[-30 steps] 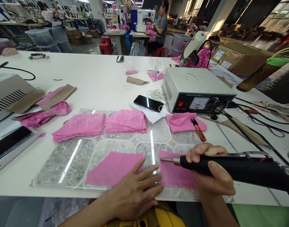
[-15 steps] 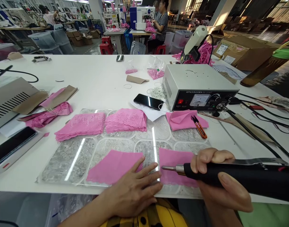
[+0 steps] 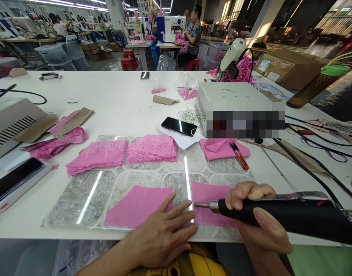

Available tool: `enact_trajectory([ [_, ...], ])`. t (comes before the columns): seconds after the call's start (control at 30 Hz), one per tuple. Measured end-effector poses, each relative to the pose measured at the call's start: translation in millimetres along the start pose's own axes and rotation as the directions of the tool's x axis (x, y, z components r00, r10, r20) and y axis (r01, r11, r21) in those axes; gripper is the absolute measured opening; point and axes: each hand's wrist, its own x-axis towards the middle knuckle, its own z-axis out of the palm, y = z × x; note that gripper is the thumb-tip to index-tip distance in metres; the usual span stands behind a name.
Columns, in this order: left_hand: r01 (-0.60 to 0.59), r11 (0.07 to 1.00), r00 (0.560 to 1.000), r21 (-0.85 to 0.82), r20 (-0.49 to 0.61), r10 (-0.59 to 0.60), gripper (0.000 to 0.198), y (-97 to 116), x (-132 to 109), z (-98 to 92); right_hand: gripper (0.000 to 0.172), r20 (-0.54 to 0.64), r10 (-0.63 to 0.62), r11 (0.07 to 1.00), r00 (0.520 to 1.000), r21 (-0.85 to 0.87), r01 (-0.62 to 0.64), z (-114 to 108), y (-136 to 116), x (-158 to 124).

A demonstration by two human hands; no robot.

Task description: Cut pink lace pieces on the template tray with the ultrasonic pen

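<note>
My right hand (image 3: 255, 211) is wrapped round a black handheld ultrasonic welder (image 3: 293, 214), its narrow metal tip pointing left. The tip is over the left part of a pink fabric piece (image 3: 209, 189); I cannot tell whether it touches. My left hand (image 3: 164, 234) lies flat with fingers spread, beside the right edge of another pink fabric piece (image 3: 135, 205), its fingertips near the piece under the welder. Both pieces rest on a clear, patterned mat (image 3: 78, 199). Behind them sit two stacks of pink lace, the left stack (image 3: 99, 155) and the right stack (image 3: 153, 148).
Orange-handled thread snips (image 3: 239, 156) lie on folded pink fabric (image 3: 213, 149). Behind are a grey control box (image 3: 236, 92) with cables, a phone (image 3: 179, 126) and rubber bands (image 3: 189, 115). Another phone (image 3: 16, 178) lies at left. A co-worker (image 3: 193, 36) sits at a distant sewing machine.
My right hand and the welder have shifted slightly left. My left hand stays nearly in place. The whole view has moved a little.
</note>
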Motion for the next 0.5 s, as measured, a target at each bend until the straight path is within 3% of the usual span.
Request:
enact_trajectory([
  [0.13,-0.003,1.000,1.000,-0.004,-0.007,0.003,0.031,-3,2,-5.6,0.014,-0.103,-0.046,0.998,0.994,-0.034,0.043,-6,-2,3],
  [0.3,0.053,0.997,0.998,0.065,-0.035,-0.050,0.035,-17,12,-5.9,0.013,-0.309,-0.219,0.969,0.926,-0.182,0.169,-20,-5,14],
  [0.5,0.104,0.984,0.994,0.144,0.006,-0.106,0.042,-28,28,4.9,0.015,-0.335,-0.235,0.963,0.912,-0.205,0.173,-22,0,19],
])
